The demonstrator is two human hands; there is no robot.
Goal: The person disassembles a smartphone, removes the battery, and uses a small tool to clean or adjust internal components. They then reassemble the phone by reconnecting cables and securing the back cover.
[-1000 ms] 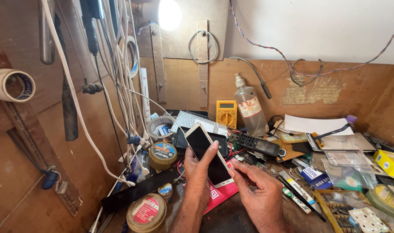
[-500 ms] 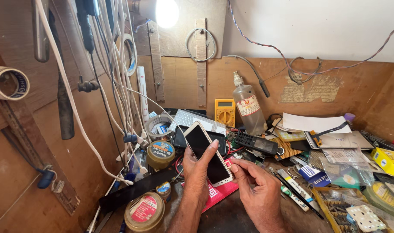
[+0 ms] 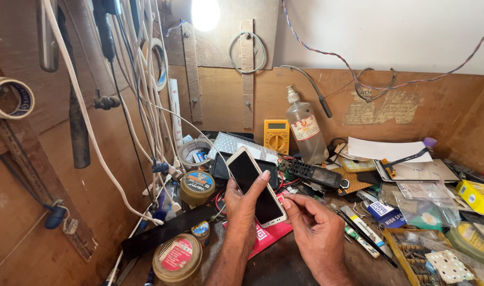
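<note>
My left hand (image 3: 243, 204) grips a smartphone (image 3: 255, 185) with a dark screen and light frame, tilted with its top toward the back left; the thumb lies across the screen. My right hand (image 3: 316, 230) sits just right of the phone, fingertips touching its lower right edge and nothing held in it. Under both hands lies a red packet (image 3: 268, 234) on the cluttered workbench.
Cables (image 3: 141, 95) hang at the left by a tape roll (image 3: 9, 98). Round tins (image 3: 198, 186) and a jar (image 3: 177, 258) stand left of my hands. Behind are a yellow multimeter (image 3: 276, 135), a clear bottle (image 3: 305, 127), a black remote (image 3: 315, 173). Parts bags (image 3: 422, 212) fill the right.
The view has shifted slightly. My hands and the phone keep nearly the same pose, the right fingertips staying by the phone's lower edge.
</note>
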